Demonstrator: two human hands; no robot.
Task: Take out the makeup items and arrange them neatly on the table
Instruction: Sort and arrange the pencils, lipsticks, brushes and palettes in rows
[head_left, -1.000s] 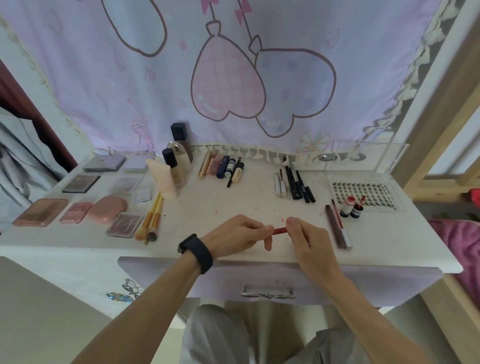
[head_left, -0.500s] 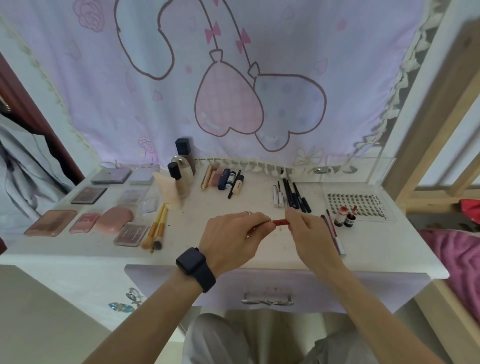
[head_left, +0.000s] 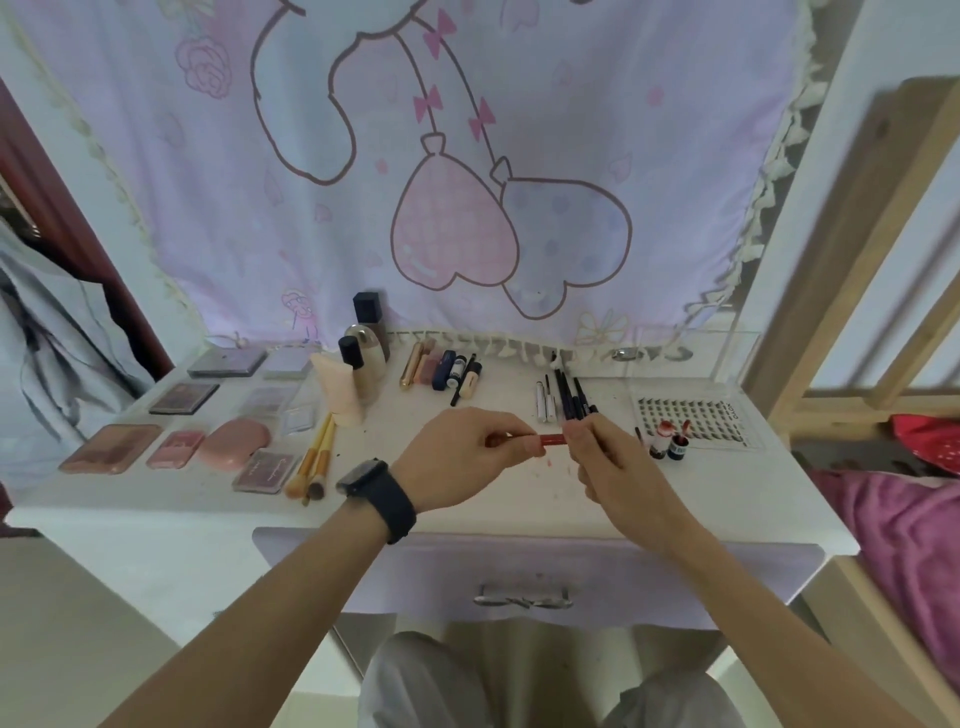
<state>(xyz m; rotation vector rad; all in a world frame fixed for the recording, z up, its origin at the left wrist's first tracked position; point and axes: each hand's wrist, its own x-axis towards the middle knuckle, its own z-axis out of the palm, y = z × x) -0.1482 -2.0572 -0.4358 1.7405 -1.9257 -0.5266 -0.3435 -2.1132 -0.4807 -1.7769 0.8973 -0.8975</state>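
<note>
Both my hands hold a thin red pencil level above the white table. My left hand pinches its left part and my right hand pinches its right end. Laid out on the table are compacts and palettes at the left, two yellow brushes, bottles and a tube, lipsticks and dark pencils.
A clear lash tray and two small red-stained bottles lie at the right. A pink curtain hangs behind. The drawer below the table edge is closed. A wooden frame stands at the right.
Both hands have lifted the red pencil a little higher and farther from me over the table. The view has tilted upward.
</note>
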